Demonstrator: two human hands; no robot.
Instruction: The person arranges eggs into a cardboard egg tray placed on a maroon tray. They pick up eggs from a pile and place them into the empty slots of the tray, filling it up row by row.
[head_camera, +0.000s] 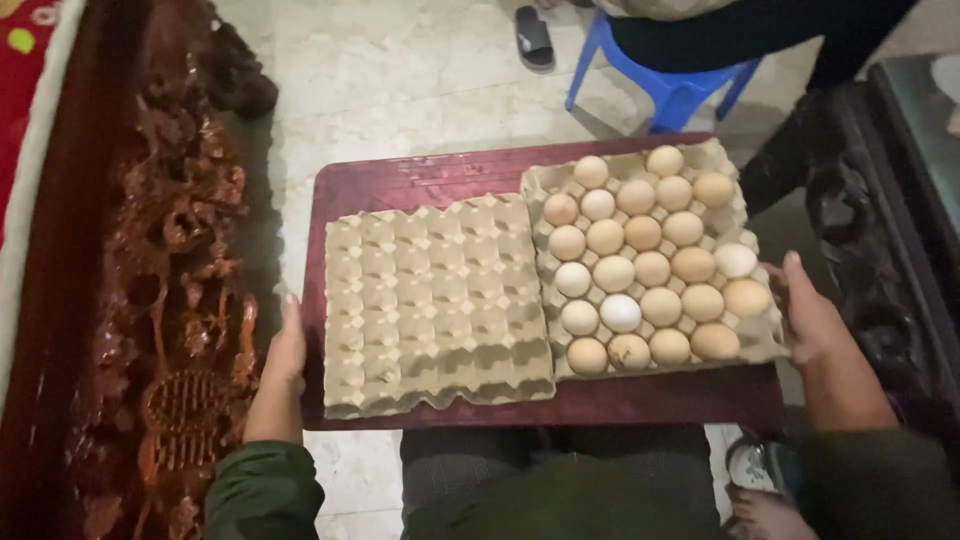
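Note:
A small dark red table (420, 180) stands in front of me on the floor. On its left half lies an empty cardboard egg tray (435, 300). On the right half a second cardboard tray (545, 190) holds several brown eggs (640, 265) and one white egg (620, 312). My left hand (285, 350) clasps the table's left edge, beside the empty tray. My right hand (815, 320) grips the right edge, with the thumb against the filled tray's corner. Both sleeves are dark green.
Carved dark wooden furniture (170, 250) runs close along the left. Another dark carved piece (890, 250) stands at the right. Beyond the table a person in dark clothes (740, 30) sits on a blue plastic stool (670, 90). A black sandal (533, 38) lies on the pale tiled floor (400, 80).

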